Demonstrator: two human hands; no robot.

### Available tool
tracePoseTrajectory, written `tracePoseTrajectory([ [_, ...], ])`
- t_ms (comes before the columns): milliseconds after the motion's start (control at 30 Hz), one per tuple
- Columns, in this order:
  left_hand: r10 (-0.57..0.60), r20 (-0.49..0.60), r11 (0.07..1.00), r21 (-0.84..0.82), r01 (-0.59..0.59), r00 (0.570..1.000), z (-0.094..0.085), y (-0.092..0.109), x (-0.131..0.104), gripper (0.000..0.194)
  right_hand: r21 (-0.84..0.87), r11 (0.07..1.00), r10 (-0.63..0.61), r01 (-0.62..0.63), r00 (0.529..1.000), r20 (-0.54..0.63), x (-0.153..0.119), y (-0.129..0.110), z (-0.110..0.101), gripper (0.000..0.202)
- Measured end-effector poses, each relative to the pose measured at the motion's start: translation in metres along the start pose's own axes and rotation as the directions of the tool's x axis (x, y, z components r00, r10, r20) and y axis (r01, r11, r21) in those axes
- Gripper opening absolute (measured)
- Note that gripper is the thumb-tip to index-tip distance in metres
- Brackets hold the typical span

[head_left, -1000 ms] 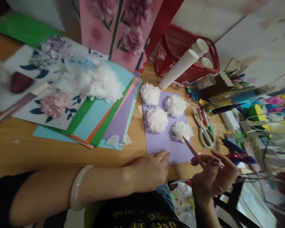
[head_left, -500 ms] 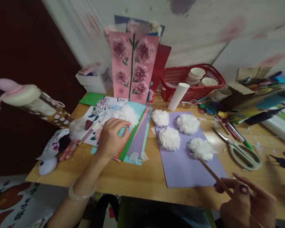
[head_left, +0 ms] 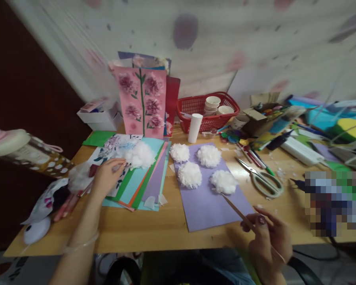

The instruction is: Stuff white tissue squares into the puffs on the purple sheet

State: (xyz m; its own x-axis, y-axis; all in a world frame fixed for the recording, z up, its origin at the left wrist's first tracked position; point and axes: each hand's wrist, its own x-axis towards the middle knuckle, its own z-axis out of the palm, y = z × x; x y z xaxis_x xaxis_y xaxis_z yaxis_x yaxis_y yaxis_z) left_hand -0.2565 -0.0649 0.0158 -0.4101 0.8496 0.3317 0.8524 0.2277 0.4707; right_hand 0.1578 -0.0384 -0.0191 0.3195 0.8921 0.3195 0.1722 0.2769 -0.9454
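Note:
My right hand [head_left: 268,241] pinches a thin wooden stick [head_left: 237,209], whose tip reaches the lower edge of a fluffy white flower [head_left: 224,182]. That flower and three others lie on a purple sheet [head_left: 209,209]. On the left, my left hand [head_left: 108,176] is beside a loose white fluffy heap [head_left: 141,154] that rests on a stack of coloured papers [head_left: 154,182]. Its fingers are curled with thumb and fingertips close together; whatever is between them is too small to make out.
A pink flower picture [head_left: 139,103] stands upright at the back, near a red basket [head_left: 207,107] with paper cups and a white roll [head_left: 195,127]. Scissors [head_left: 262,178] lie right of the purple sheet. A patterned bottle [head_left: 38,154] is at far left.
The view has shifted right and up. My left hand has drawn back leftward from over the white heap, uncovering more of it. The stick tip stays by the same flower.

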Motion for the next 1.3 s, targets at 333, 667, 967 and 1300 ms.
tracePoseTrajectory([
  [333,-0.032,0.124,0.826,-0.556,0.096,0.992,0.009,0.108,-0.02,0.009,0.023,0.986,-0.168,0.167,0.985,0.024,-0.003,0.004,-0.003,0.014],
  [667,0.634,0.515,0.771,-0.481,-0.418,0.577,0.103,0.189,-0.007,0.013,0.006,0.974,-0.225,0.225,0.974,0.038,-0.008,-0.01,0.001,0.012],
  [967,0.703,0.504,0.688,-0.303,-0.659,0.502,0.121,0.2,0.0,0.021,-0.191,0.961,-0.159,0.201,0.964,0.212,-0.009,0.012,0.008,0.02],
  [1300,0.741,0.428,0.625,-0.161,-0.763,0.517,0.112,0.194,-0.019,0.017,-0.403,0.846,-0.225,0.349,0.919,0.323,0.003,0.009,0.026,0.021],
])
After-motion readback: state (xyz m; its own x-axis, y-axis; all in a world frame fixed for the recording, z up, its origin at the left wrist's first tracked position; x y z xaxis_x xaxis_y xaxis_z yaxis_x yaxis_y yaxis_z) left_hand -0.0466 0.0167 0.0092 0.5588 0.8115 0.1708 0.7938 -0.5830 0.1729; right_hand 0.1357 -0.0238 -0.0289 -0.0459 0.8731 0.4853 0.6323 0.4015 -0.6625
